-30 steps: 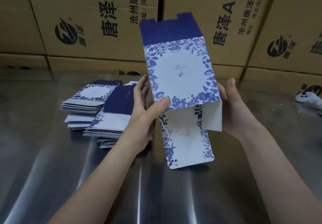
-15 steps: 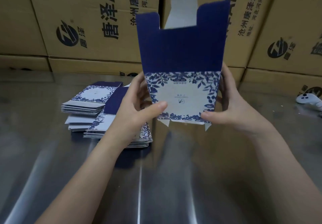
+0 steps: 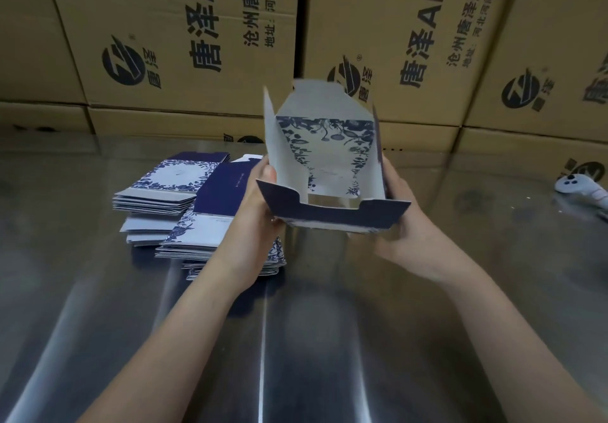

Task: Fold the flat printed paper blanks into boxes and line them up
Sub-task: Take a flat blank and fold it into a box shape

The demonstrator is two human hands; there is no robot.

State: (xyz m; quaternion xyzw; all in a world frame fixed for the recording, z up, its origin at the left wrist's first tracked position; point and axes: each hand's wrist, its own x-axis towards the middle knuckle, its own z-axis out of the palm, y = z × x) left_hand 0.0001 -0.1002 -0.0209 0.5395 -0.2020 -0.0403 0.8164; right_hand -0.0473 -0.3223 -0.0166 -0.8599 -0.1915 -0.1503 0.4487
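I hold a half-opened blue-and-white floral paper box (image 3: 329, 159) above the steel table, its open end turned toward me so its grey-white inside shows. My left hand (image 3: 260, 205) grips its left wall, thumb on the near edge. My right hand (image 3: 399, 221) grips the right wall from below and the side. A dark blue flap (image 3: 332, 215) hangs across the near bottom edge. Two stacks of flat printed blanks (image 3: 184, 205) lie on the table to the left, partly hidden by my left wrist.
The steel table (image 3: 296, 340) stretches toward me. Large brown cartons (image 3: 184, 44) with black print form a wall along the far edge. A white controller-like object (image 3: 579, 189) lies at the far right.
The box has tipped over from upright, printed face toward me, to open end toward me, and dropped lower. Both hands shifted to the side walls.
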